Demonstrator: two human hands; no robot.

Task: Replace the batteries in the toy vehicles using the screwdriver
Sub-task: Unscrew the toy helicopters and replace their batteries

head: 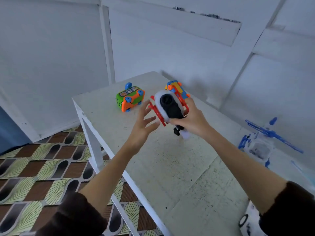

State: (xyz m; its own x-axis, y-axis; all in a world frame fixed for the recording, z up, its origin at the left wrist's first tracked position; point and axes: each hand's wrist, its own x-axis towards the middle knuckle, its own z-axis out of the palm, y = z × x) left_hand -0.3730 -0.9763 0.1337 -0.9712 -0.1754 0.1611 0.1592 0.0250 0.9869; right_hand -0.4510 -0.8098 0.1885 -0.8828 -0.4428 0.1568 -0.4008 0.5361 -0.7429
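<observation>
My right hand (190, 120) grips a white toy helicopter with red skids (167, 106), held upside down above the table so its black underside faces me. Just left of it my left hand (144, 123) is open with the fingers spread, almost touching a red skid. A green and orange toy bus (129, 98) lies on its side at the far left of the white table (179, 167). Behind the helicopter sits a blue, yellow and orange toy vehicle (176, 88), upturned. No screwdriver is in view.
A white helicopter with blue rotors (262, 143) rests at the table's right side. Another white toy (250, 220) shows at the bottom right corner. White walls close in behind and to the right. Patterned floor (42, 167) lies left of the table's edge.
</observation>
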